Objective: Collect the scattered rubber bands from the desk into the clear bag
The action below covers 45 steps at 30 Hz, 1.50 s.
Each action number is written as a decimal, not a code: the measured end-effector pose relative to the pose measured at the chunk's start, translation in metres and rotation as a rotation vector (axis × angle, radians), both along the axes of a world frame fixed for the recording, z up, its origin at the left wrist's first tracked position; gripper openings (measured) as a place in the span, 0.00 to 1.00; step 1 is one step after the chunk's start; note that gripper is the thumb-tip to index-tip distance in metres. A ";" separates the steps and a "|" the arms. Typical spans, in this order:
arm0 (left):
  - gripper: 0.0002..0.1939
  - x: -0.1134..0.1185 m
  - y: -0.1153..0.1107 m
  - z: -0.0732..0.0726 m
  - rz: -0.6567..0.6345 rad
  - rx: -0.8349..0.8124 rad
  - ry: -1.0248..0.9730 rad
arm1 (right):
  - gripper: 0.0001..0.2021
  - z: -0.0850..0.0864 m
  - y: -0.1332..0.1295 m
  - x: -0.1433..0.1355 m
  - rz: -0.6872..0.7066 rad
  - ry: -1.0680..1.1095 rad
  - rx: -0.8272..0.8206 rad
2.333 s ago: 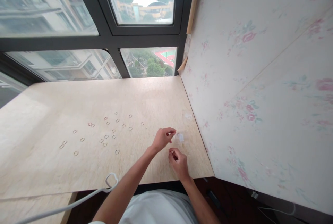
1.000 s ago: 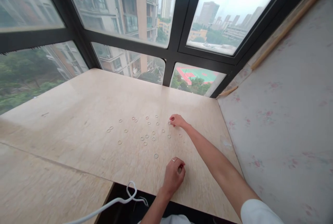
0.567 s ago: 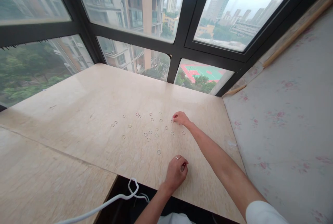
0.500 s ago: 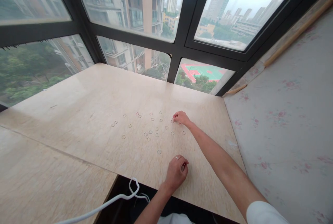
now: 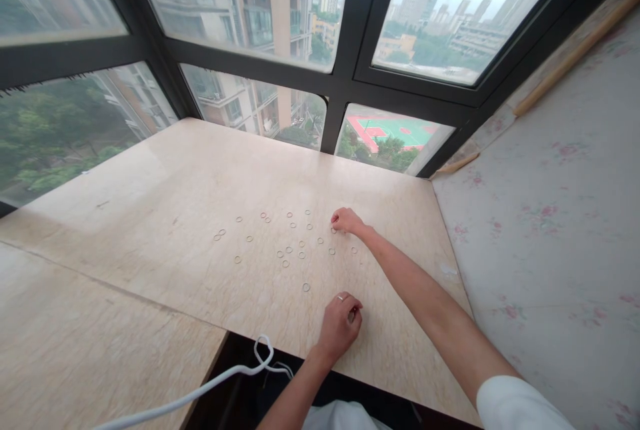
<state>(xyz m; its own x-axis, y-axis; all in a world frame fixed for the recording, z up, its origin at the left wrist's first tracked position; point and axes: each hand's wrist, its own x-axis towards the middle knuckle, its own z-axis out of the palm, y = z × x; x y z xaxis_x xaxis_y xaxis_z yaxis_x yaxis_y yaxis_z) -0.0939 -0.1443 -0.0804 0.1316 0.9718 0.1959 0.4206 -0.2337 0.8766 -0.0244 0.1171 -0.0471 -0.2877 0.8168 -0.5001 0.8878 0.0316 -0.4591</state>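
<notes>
Head view: the right hand [image 5: 346,220], its arm extended from a white sleeve [image 5: 520,405], is low over a pale, marbled, flat surface [image 5: 165,283]. Its thumb and fingers are drawn narrowly together. A thin, pale, round ring [image 5: 333,233] is at the fingertips; whether it is gripped or merely touched cannot be told.

The left hand [image 5: 343,320] is near the front edge, fingers curled in towards the thumb, with a silver-coloured band [image 5: 341,299] on one finger. Whether it holds anything cannot be told. The nearest loose item is a thin, greenish-grey ring [image 5: 307,291], lying flat just beyond it.

Further thin, round rings lie scattered to the left of the right hand, among them a reddish ring [image 5: 263,218] just beside a pale one. A clear plastic piece [image 5: 449,270] lies near the floral-papered wall [image 5: 540,243]. A white looped cable [image 5: 200,385] crosses the front edge.
</notes>
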 end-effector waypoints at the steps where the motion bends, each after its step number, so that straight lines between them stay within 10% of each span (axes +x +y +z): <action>1: 0.10 0.000 0.000 0.000 0.003 -0.003 0.000 | 0.12 -0.001 0.000 0.001 0.000 0.013 -0.009; 13: 0.10 0.001 0.000 0.001 0.008 -0.003 0.011 | 0.11 0.013 -0.030 0.038 -0.126 0.453 -0.069; 23: 0.09 -0.001 0.003 0.003 -0.006 0.013 0.034 | 0.23 0.043 -0.112 0.116 -0.343 0.752 -0.046; 34: 0.08 -0.001 0.004 0.006 -0.050 0.035 0.077 | 0.21 0.044 -0.212 0.233 -0.665 0.577 0.198; 45: 0.08 -0.001 0.003 0.002 -0.063 0.052 0.114 | 0.17 0.017 -0.226 0.235 -0.566 0.358 0.398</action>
<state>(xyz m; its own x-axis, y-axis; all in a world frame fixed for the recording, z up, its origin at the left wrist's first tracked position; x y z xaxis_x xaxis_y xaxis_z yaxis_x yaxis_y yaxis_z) -0.0946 -0.1411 -0.0784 0.2165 0.9497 0.2263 0.4996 -0.3069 0.8101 0.2108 -0.1087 -0.0304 0.1384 0.9859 -0.0939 0.6179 -0.1600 -0.7698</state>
